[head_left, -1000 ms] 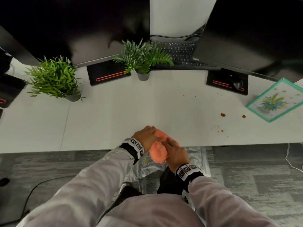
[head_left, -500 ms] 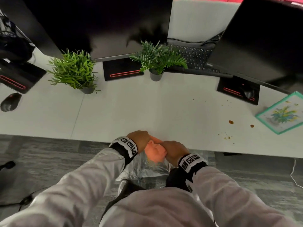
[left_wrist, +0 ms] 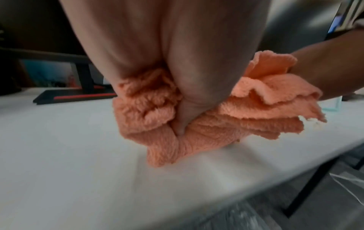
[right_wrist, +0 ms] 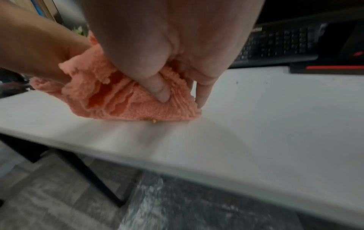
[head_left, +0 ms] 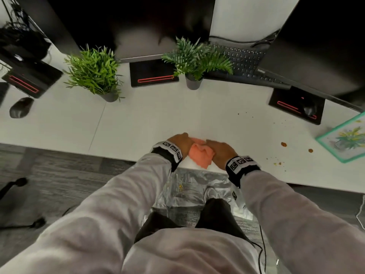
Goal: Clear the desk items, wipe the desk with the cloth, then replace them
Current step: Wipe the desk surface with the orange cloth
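An orange cloth (head_left: 201,155) lies bunched on the white desk (head_left: 150,119) near its front edge. My left hand (head_left: 180,143) grips its left side and my right hand (head_left: 220,150) grips its right side. In the left wrist view my left hand (left_wrist: 177,121) has the thumb dug into the cloth (left_wrist: 226,118). In the right wrist view my right hand (right_wrist: 177,87) pinches the cloth (right_wrist: 122,101) with thumb and fingers, and a yellow crumb (right_wrist: 154,121) sits under its lower edge. Brown crumbs (head_left: 283,144) lie on the desk to the right.
Two potted plants (head_left: 94,72) (head_left: 194,58), three monitor bases (head_left: 154,75), a keyboard (head_left: 245,62) and a mouse (head_left: 20,107) stand along the back and left. A green-framed picture (head_left: 345,137) lies at the right edge. A clear plastic bag (head_left: 197,192) sits on the floor below the desk edge.
Both hands have carried the cloth from over the desk's front edge onto the desktop. The head view has shifted, showing more of the desk's left side.
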